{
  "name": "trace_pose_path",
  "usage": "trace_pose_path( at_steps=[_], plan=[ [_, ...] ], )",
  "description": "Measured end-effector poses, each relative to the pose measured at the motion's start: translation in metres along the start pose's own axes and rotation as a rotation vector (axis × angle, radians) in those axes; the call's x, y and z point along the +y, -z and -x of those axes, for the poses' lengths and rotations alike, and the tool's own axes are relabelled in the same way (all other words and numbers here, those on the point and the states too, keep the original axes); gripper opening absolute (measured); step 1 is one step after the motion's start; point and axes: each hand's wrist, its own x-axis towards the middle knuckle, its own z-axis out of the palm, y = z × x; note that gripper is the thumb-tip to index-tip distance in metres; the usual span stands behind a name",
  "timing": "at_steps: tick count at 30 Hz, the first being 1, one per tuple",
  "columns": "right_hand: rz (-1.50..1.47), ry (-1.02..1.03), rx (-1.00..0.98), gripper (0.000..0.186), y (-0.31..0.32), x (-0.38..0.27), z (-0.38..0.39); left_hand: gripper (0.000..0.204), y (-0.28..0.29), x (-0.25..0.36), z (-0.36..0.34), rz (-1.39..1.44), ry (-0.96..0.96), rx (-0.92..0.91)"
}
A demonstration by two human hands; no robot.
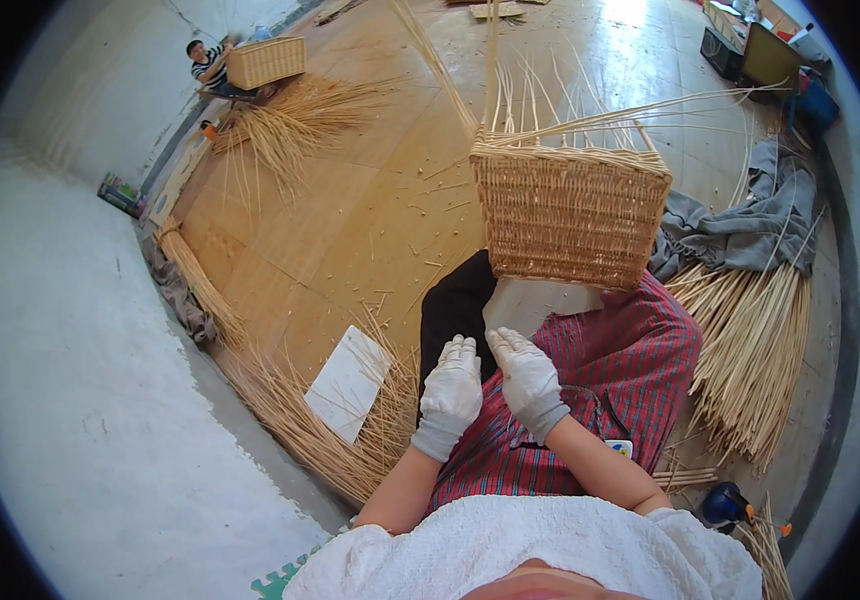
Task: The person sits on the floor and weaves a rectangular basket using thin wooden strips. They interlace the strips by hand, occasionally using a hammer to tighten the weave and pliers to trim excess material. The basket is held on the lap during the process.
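Note:
My left hand (453,388) and my right hand (527,375), both in white work gloves, are raised over my lap. Their fingers are stretched out flat, side by side and tilted toward each other, with a small gap between the hands. Neither holds anything. Just beyond them, a half-woven wicker basket (572,215) stands over my knees, apart from both hands. Long loose canes (540,100) stick up and out from its upper edge. Below the basket shows a pale flat surface (540,303). Red checked cloth (600,350) covers much of my lap.
To the left lie a cane bundle (280,420) and a white board (349,383). At right, a thick cane bundle (750,350) lies under grey cloth (740,215). A dark blue tool (725,503) sits nearer. Far left, another person (212,68) holds a wicker basket (267,63).

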Motion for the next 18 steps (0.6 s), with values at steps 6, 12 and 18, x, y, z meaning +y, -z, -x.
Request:
trace_pose_path(
  at_steps=[6, 12, 18],
  plan=[
    [-0.002, 0.01, -0.005, 0.044, -0.002, -0.003, -0.003, 0.034, 0.0, -0.001, -0.002, -0.045, -0.004, 0.014],
    [0.005, 0.036, 0.006, 0.043, 0.007, 0.0, -0.005, 0.033, 0.0, 0.003, -0.007, -0.008, -0.008, -0.014],
    [0.003, 0.03, -0.003, 0.043, 0.011, -0.001, -0.005, 0.032, -0.003, 0.001, -0.006, -0.01, -0.012, 0.002]
  ],
)
